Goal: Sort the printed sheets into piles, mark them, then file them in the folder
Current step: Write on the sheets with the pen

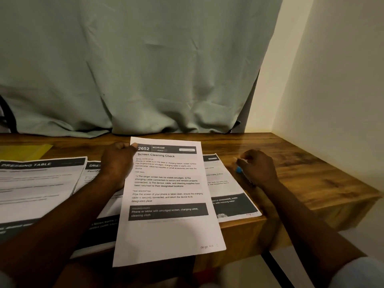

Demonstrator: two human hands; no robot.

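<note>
Sheet: "Screen Cleaning Check" sheet (168,196) lifted over desk (301,173), btm edge overhangs front
L hand: left hand (116,161) pinches top-left corner
R hand: right hand (257,167) curled round blue-tipped pen (239,169)
Handling: light, floppy, creases easy; support by edge w/ thumb on top

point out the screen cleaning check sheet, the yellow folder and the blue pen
screen cleaning check sheet (168,231), head view, on the blank lower part of the page
yellow folder (25,151), head view, on its visible corner at far left
blue pen (239,169), head view, on the blue tip showing at the right hand
</note>
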